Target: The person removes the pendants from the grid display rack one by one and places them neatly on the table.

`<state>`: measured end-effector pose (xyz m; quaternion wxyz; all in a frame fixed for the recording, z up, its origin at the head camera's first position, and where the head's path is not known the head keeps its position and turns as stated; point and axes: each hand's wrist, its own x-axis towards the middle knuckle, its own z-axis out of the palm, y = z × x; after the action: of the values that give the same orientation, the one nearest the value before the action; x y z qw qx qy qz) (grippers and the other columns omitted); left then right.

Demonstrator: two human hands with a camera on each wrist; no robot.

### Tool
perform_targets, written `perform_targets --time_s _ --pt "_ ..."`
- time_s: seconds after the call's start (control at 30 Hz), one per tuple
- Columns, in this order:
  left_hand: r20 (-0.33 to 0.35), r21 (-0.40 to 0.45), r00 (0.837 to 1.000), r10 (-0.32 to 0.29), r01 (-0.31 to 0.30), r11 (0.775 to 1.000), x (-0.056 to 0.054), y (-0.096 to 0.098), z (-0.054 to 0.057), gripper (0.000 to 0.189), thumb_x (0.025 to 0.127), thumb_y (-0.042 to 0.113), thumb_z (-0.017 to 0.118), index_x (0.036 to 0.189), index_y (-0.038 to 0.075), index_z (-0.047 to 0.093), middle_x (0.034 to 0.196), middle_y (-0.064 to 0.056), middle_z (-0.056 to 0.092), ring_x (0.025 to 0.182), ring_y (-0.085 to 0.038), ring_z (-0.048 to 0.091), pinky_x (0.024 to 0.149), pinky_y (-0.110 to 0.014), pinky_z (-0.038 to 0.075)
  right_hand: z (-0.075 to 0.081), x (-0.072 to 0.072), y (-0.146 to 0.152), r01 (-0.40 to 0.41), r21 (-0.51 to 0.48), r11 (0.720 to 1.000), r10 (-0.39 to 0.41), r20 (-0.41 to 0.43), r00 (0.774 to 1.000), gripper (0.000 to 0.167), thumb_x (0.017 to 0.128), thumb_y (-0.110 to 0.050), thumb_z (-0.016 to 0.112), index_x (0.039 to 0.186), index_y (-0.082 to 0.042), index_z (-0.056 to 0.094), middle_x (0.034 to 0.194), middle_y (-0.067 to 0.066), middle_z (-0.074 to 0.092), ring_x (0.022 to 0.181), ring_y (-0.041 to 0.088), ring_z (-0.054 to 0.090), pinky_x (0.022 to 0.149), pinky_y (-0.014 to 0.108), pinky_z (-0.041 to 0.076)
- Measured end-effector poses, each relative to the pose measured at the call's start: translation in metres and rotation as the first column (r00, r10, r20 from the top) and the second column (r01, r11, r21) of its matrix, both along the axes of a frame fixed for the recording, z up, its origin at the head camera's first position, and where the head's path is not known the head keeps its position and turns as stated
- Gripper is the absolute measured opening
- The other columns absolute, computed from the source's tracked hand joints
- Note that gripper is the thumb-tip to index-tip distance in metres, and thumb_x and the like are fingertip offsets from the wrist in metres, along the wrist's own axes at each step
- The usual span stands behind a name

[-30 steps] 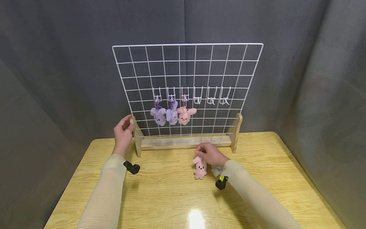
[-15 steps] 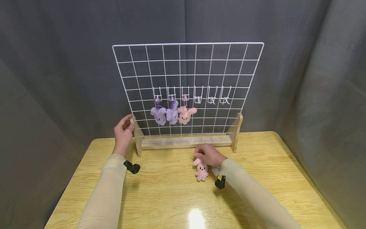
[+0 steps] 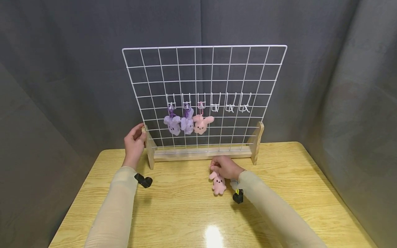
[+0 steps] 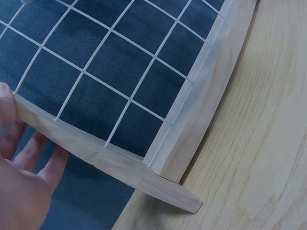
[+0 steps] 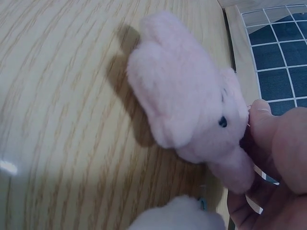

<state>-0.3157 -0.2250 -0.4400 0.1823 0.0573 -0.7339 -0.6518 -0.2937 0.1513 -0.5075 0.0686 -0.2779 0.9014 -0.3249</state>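
My left hand [image 3: 134,146] grips the wooden side post [image 4: 110,165] of a white wire grid rack [image 3: 203,157], thumb on one face and fingers behind. At the table in front of the rack, my right hand [image 3: 227,167] pinches a pink plush bunny keychain [image 3: 219,186] at the top of its head. The bunny's face and dark eye show in the right wrist view, its body close over the wood; its loop is mostly hidden by the fingers. Beside it lies a whitish plush [image 5: 177,215] with a bit of blue, partly covered by my right wrist in the head view.
Two purple plush keychains [image 3: 172,124] and a pink plush bunny [image 3: 201,124] hang from white hooks on the grid. Three bare hooks [image 3: 230,107] are to their right. Grey curtains [image 3: 77,69] surround the wooden table [image 3: 173,213].
My right hand and the pink bunny have moved slightly down towards the table's front, the bunny also a little right. The left hand keeps its grip on the post.
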Motion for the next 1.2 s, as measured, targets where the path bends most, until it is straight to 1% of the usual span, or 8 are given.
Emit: perform_targets --time_s 0.07,0.17,0.43,0.57,0.7,0.8,0.97,1.2 --pt "-0.015 -0.004 1.0 0.004 -0.004 1.0 -0.003 -0.001 -0.003 0.041 0.108 0.011 0.058 0.149 0.017 0.061 0.141 -0.014 0.062 0.112 -0.013 0.061 0.082 -0.025 0.051 -0.001 -0.002 0.0 0.004 0.01 1.0 -0.004 -0.007 1.0 0.012 0.103 -0.008 0.067 0.092 -0.011 0.069 0.081 -0.003 0.067 0.072 0.009 0.055 0.07 0.029 0.049" --pt "-0.027 -0.003 1.0 0.006 -0.006 1.0 -0.004 -0.001 -0.004 0.04 0.108 0.011 0.059 0.147 0.017 0.062 0.139 -0.014 0.063 0.109 -0.012 0.062 0.08 -0.024 0.051 -0.002 -0.003 0.0 0.012 0.019 1.0 -0.012 -0.011 1.0 0.011 0.103 -0.007 0.067 0.093 -0.01 0.07 0.083 -0.003 0.068 0.073 0.009 0.056 0.071 0.029 0.05" --pt "-0.01 -0.006 1.0 0.003 -0.003 1.0 -0.004 -0.001 -0.005 0.042 0.108 0.013 0.059 0.15 0.02 0.06 0.142 -0.015 0.062 0.111 -0.012 0.061 0.079 -0.022 0.05 -0.002 -0.003 0.003 0.029 0.052 0.998 -0.027 -0.038 0.999 0.008 0.104 -0.008 0.066 0.098 -0.01 0.071 0.088 -0.002 0.069 0.078 0.01 0.058 0.076 0.032 0.051" --pt "-0.016 -0.01 1.0 0.005 -0.006 1.0 -0.004 -0.001 -0.004 0.041 0.108 0.012 0.06 0.148 0.019 0.061 0.141 -0.015 0.063 0.11 -0.012 0.061 0.078 -0.02 0.05 0.002 0.0 0.005 0.071 0.051 0.996 -0.071 -0.005 0.997 0.008 0.106 -0.009 0.063 0.104 -0.008 0.071 0.095 0.002 0.07 0.082 0.013 0.06 0.081 0.037 0.052" --pt "-0.03 -0.005 1.0 0.007 -0.007 1.0 -0.006 -0.001 -0.006 0.04 0.108 0.011 0.06 0.147 0.018 0.063 0.138 -0.015 0.064 0.108 -0.013 0.062 0.076 -0.02 0.05 0.009 0.001 0.008 0.114 0.028 0.993 -0.114 0.011 0.993 0.018 0.109 -0.014 0.058 0.116 -0.004 0.07 0.099 0.005 0.07 0.084 0.016 0.06 0.082 0.04 0.052" --pt "-0.037 -0.006 0.999 0.012 -0.013 1.0 -0.007 -0.002 -0.007 0.039 0.108 0.011 0.06 0.146 0.018 0.063 0.138 -0.015 0.064 0.108 -0.013 0.062 0.076 -0.02 0.051 0.013 0.001 0.012 0.133 -0.003 0.991 -0.133 0.006 0.991 0.024 0.11 -0.02 0.056 0.121 -0.003 0.069 0.1 0.005 0.07 0.086 0.016 0.06 0.082 0.04 0.053" --pt "-0.031 -0.012 0.999 0.015 -0.015 1.0 -0.007 -0.002 -0.008 0.039 0.108 0.011 0.059 0.147 0.017 0.062 0.14 -0.015 0.064 0.112 -0.014 0.062 0.078 -0.02 0.051 0.018 0.003 0.017 0.161 -0.065 0.985 -0.162 -0.011 0.987 0.022 0.109 -0.021 0.059 0.119 -0.005 0.07 0.104 0.005 0.072 0.092 0.018 0.063 0.085 0.042 0.053" --pt "-0.028 -0.023 1.0 0.01 -0.011 1.0 -0.004 -0.001 -0.006 0.04 0.108 0.011 0.059 0.147 0.017 0.062 0.138 -0.016 0.064 0.107 -0.014 0.061 0.074 -0.02 0.05 0.024 0.004 0.023 0.208 -0.114 0.971 -0.218 -0.083 0.972 0.017 0.107 -0.021 0.063 0.115 -0.007 0.071 0.102 0.004 0.073 0.093 0.017 0.066 0.087 0.041 0.055"
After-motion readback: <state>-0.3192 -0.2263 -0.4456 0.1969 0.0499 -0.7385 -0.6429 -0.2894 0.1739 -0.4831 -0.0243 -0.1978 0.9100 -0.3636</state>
